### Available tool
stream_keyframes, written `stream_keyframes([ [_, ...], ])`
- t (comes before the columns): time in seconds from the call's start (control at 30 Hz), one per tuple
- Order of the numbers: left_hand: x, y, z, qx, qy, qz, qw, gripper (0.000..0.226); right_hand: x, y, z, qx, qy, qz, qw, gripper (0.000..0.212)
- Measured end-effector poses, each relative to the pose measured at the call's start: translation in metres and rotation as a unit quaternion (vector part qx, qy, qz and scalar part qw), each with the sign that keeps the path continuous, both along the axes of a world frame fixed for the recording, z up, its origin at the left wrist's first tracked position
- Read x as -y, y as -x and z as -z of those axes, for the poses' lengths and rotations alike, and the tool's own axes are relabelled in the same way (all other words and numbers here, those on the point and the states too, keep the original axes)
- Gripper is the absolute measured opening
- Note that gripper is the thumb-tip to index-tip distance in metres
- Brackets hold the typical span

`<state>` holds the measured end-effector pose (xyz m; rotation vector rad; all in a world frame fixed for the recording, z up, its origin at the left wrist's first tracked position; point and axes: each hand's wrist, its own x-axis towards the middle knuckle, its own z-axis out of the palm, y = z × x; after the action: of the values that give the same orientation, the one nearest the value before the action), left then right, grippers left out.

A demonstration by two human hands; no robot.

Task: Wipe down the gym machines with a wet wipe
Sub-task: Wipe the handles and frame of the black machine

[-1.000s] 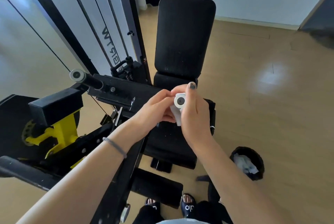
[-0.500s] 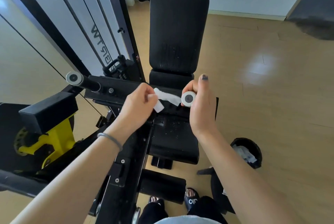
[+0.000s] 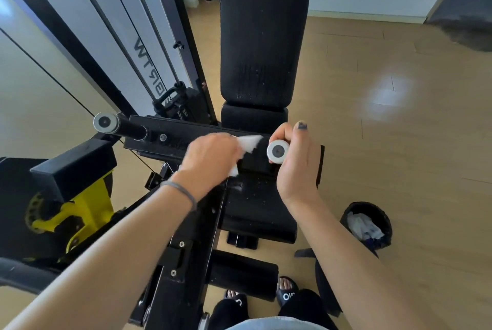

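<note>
A black gym machine with a padded seat and backrest (image 3: 263,44) stands in front of me. My left hand (image 3: 210,159) grips a white wet wipe (image 3: 249,142) and holds it wrapped against the black right handle bar (image 3: 257,155). My right hand (image 3: 298,167) is curled round the end of that handle, just behind its white end cap (image 3: 278,152), with the thumb pointing up. A second handle with a white end cap (image 3: 105,122) sticks out at the left, untouched.
A black bin (image 3: 368,224) holding used wipes sits on the wooden floor at the right. The weight stack frame (image 3: 149,36) rises at the upper left. Yellow machine parts (image 3: 80,212) lie at the left. My feet in sandals (image 3: 286,293) show at the bottom.
My left hand has slid the wipe leftward along the handle, away from the end cap. My right hand has stayed on the handle's end. The camera has shifted slightly.
</note>
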<state>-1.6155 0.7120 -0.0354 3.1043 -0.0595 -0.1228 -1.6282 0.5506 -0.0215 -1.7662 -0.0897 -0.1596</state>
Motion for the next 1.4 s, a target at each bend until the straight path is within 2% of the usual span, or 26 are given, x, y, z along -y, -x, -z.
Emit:
stream_keyframes([
  [0.07,-0.028,-0.007,-0.002,-0.003,0.062,-0.081,0.995,0.036,-0.004,0.000,0.002,0.018,0.022,0.027,0.999,0.054],
  [0.1,-0.033,-0.009,-0.001,-0.001,0.077,-0.081,0.994,0.038,-0.005,0.000,0.003,0.028,0.032,0.038,0.998,0.051],
  [0.27,0.016,0.003,0.011,-0.049,0.097,0.070,0.992,0.030,-0.005,-0.001,0.009,0.053,0.061,0.044,0.996,0.046],
  [0.43,-0.031,-0.006,0.004,-0.024,0.174,-0.027,0.984,0.025,-0.003,0.003,0.001,0.037,0.051,0.035,0.997,0.048],
  [0.5,-0.061,0.002,0.005,-0.009,0.181,-0.058,0.982,0.024,-0.006,0.009,-0.006,0.055,0.028,0.034,0.998,0.054],
  [0.57,-0.074,0.007,0.008,0.001,0.183,-0.072,0.981,0.024,-0.014,0.014,-0.015,0.097,0.045,0.046,0.993,0.056],
  [0.67,-0.048,0.004,0.007,-0.008,0.139,0.002,0.990,0.024,-0.029,0.013,-0.023,0.165,0.094,0.098,0.977,0.044],
  [0.73,-0.017,0.002,0.007,-0.026,0.119,0.074,0.990,0.024,-0.031,0.010,-0.023,0.191,0.123,0.127,0.966,0.044],
  [0.8,-0.005,0.001,0.009,-0.027,0.112,0.105,0.988,0.024,-0.029,0.009,-0.019,0.197,0.132,0.141,0.961,0.044],
  [0.9,-0.042,0.009,0.008,-0.029,0.126,0.049,0.990,0.028,-0.032,0.007,-0.016,0.174,0.120,0.158,0.965,0.046],
  [1.0,-0.089,0.024,0.006,-0.047,0.192,-0.041,0.979,0.031,-0.038,0.006,-0.015,0.170,0.098,0.192,0.962,0.047],
  [1.03,-0.091,0.026,0.008,-0.049,0.196,-0.037,0.979,0.030,-0.039,0.005,-0.014,0.168,0.096,0.201,0.960,0.047],
  [1.13,-0.059,0.021,0.009,-0.045,0.139,0.067,0.987,0.027,-0.040,0.005,-0.015,0.169,0.103,0.220,0.955,0.046],
  [1.23,-0.037,0.018,0.010,-0.030,0.112,0.166,0.979,0.027,-0.040,0.006,-0.015,0.170,0.107,0.224,0.954,0.045],
  [1.4,-0.082,0.037,0.002,0.036,0.106,0.220,0.969,0.019,-0.042,0.004,-0.014,0.186,0.113,0.242,0.946,0.046],
])
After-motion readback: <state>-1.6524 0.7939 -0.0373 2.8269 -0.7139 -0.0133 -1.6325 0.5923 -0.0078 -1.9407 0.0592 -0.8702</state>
